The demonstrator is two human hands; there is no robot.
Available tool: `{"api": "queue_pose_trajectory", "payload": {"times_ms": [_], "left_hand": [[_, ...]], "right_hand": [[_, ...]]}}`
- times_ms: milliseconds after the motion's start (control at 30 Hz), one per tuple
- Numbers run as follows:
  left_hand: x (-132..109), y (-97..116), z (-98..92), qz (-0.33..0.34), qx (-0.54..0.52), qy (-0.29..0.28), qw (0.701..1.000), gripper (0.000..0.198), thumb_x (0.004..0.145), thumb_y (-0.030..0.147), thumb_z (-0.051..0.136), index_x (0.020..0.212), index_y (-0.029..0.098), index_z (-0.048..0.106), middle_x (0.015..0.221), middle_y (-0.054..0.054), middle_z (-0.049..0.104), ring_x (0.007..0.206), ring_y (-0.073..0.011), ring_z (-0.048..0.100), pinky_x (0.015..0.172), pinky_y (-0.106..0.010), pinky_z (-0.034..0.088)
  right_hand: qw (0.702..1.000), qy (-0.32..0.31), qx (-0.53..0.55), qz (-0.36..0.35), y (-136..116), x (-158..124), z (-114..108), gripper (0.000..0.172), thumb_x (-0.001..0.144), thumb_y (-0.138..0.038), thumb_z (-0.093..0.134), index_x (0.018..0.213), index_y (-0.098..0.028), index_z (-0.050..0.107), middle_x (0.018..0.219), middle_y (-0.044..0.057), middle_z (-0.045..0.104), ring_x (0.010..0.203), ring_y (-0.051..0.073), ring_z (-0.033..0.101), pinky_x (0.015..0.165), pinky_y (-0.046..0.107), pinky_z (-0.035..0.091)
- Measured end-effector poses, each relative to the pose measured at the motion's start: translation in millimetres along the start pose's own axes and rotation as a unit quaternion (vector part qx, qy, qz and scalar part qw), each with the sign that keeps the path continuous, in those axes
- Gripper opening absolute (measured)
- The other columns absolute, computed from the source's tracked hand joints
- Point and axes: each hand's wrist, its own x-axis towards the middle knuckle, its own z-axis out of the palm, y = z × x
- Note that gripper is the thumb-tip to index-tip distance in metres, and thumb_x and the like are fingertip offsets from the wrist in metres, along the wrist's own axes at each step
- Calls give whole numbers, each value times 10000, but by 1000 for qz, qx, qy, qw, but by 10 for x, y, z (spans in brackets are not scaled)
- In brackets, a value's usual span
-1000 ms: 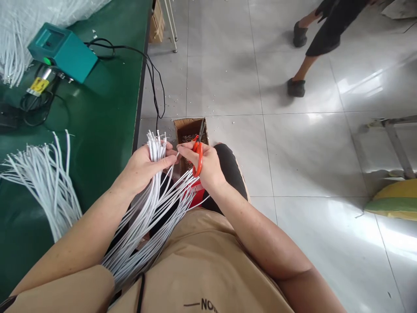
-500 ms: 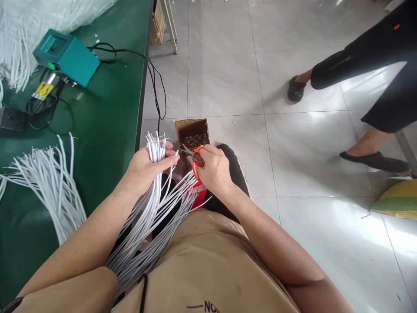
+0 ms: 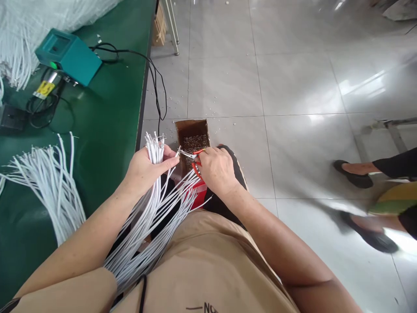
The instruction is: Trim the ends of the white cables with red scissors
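My left hand (image 3: 143, 170) is closed round a bundle of white cables (image 3: 155, 153), their cut ends poking up above the fingers. Between its thumb and fingertips, one cable's end sticks out to the right. My right hand (image 3: 217, 168) grips red-handled cutters (image 3: 196, 157). Their metal jaws point left and meet that cable's tip; whether they bite on it I cannot tell. More white cables (image 3: 169, 213) trail down over my lap. Below the cutters stands an open cardboard box (image 3: 192, 126) with small clippings at its bottom.
On the green table (image 3: 110, 95) at left are a teal device (image 3: 69, 56) with black cords, a second pile of white cables (image 3: 48, 178) and a plastic-covered heap (image 3: 48, 17). Another person's feet (image 3: 355, 171) are at right, near a yellow-green sack (image 3: 394, 200). Scraps dot the floor.
The cutters' jaws have turned and closed up, now at the tip of the single cable. The other person has moved toward the lower right. My left hand has barely moved.
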Motion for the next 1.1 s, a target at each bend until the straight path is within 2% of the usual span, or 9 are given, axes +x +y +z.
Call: {"api": "queue_pose_trajectory", "payload": {"times_ms": [167, 267, 333, 467, 567, 700, 800, 900, 1100], "left_hand": [[-4, 6, 4, 19, 40, 5, 999, 234, 635, 361, 773, 761, 193, 669, 828, -25, 689, 810, -200, 636, 837, -342, 491], [6, -3, 1, 9, 16, 5, 1000, 249, 622, 355, 787, 754, 196, 648, 824, -21, 679, 804, -195, 631, 845, -343, 491], [13, -12, -1, 2, -8, 2, 1000, 269, 610, 352, 802, 760, 199, 640, 825, -19, 672, 802, -191, 625, 853, -343, 491], [20, -23, -6, -12, -54, -24, 998, 332, 581, 318, 831, 830, 205, 644, 814, -2, 664, 794, -179, 626, 874, -348, 494], [26, -6, -27, -45, -99, -65, 992, 412, 581, 314, 836, 933, 200, 655, 847, -10, 686, 822, -187, 649, 893, -365, 500], [46, 34, -83, -76, -105, -112, 985, 419, 668, 382, 777, 1028, 184, 697, 1022, -70, 716, 1011, -238, 649, 973, -381, 470], [66, 31, -114, -60, -68, -110, 990, 428, 678, 397, 766, 1048, 188, 718, 1111, -84, 705, 1117, -262, 612, 1008, -379, 447], [73, 1, -117, -46, -45, -87, 994, 446, 670, 396, 770, 1060, 187, 717, 1068, -82, 718, 1090, -288, 626, 969, -410, 472], [66, -46, -114, -29, -1, -58, 998, 431, 624, 396, 800, 993, 191, 712, 933, -52, 732, 889, -263, 669, 889, -415, 497]], "right_hand": [[1000, -11, 22, 2, 40, -7, -49, 333, 934, -220, 417, 744, -140, 678, 769, 116, 662, 739, 211, 583, 726, 356, 325], [984, -3, 168, 63, 60, 15, -31, 312, 888, -323, 535, 671, -145, 671, 698, 78, 637, 682, 178, 559, 685, 328, 344], [922, -13, 365, 131, 36, 55, -12, 293, 831, -415, 606, 710, -160, 686, 662, 31, 617, 644, 148, 539, 634, 289, 363], [703, -54, 694, 143, -99, 157, -9, 281, 760, -441, 667, 876, -187, 705, 768, -4, 661, 705, 125, 575, 673, 250, 440], [646, -55, 751, 126, -194, 187, -14, 232, 710, -387, 716, 790, -172, 683, 749, -1, 659, 719, 124, 585, 710, 254, 464], [660, 78, 715, 215, -237, 145, 17, 203, 699, -331, 726, 790, -165, 653, 726, -10, 617, 675, 104, 545, 691, 244, 459], [714, 153, 646, 221, -238, 127, 15, 212, 761, -349, 667, 885, -179, 665, 795, -3, 622, 678, 97, 524, 684, 237, 449], [755, 131, 616, 183, -236, 172, -36, 199, 788, -346, 624, 879, -179, 684, 835, 12, 647, 718, 110, 551, 695, 240, 452], [749, 30, 642, 163, -200, 311, -136, 199, 751, -343, 654, 830, -167, 705, 728, -11, 634, 667, 103, 540, 644, 237, 438]]}}
